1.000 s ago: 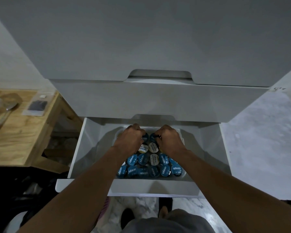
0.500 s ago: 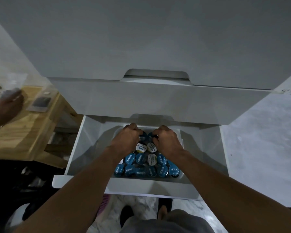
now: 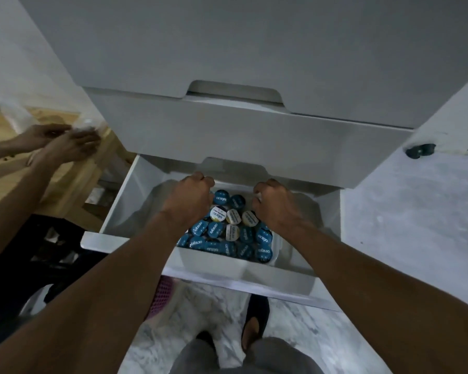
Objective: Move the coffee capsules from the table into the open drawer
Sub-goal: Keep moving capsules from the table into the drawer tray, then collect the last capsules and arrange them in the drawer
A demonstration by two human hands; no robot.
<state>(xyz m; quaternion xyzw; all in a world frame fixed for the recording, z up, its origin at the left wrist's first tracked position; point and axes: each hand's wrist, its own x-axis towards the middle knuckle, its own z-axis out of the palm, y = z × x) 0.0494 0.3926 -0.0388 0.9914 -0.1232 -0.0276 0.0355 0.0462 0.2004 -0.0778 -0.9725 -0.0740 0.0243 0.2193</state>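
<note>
Several coffee capsules [image 3: 229,233], mostly blue-lidded with a few white ones, lie heaped in a white bin [image 3: 216,261] inside the open drawer [image 3: 135,193]. Both my hands are down in the drawer over the far end of the heap. My left hand [image 3: 191,198] is on the left with its fingers curled under, and no capsule shows in it. My right hand [image 3: 274,205] is on the right, also curled, with a small pale glint at the fingers. A gap with capsules in it separates the two hands.
Shut drawer fronts [image 3: 249,136] overhang the open drawer from above. At the left, another person's hands [image 3: 65,141] handle clear plastic over a wooden table [image 3: 65,179]. My feet [image 3: 251,322] stand on marble floor beside a pink basket [image 3: 161,295].
My hands, close together over the capsules before, have moved apart to the two sides of the heap. Another person's hands have come in over the wooden table at the left.
</note>
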